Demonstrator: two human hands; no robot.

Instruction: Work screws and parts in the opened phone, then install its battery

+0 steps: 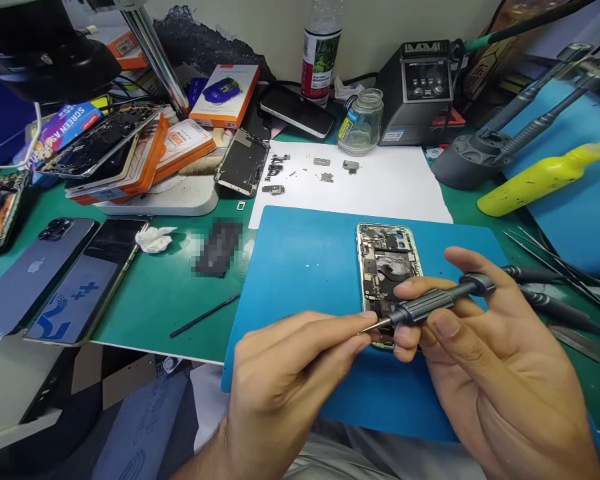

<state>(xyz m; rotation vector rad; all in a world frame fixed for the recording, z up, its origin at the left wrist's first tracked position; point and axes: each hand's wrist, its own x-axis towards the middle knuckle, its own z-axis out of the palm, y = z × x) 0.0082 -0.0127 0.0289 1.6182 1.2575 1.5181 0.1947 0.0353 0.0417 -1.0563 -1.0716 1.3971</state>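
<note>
A dark grey precision screwdriver (425,307) lies slantwise in my right hand (500,353), which is closed around its handle, forefinger by the end cap. My left hand (300,373) pinches the screwdriver's thin tip between thumb and forefinger; whether a tiny screw is there too cannot be made out. Beneath both hands an opened phone (387,260) lies on the blue mat (300,267), its inner boards and connectors showing. Fingers and the screwdriver hide its lower right part. Two tiny bright specks sit on the mat left of the phone.
Small metal phone parts (322,162) lie on white paper (395,187) behind the mat. Phones (40,267) and a black stick (205,315) are at left. Tweezers (550,257), a yellow bottle (540,183) and a glass jar (363,123) stand or lie around right and back.
</note>
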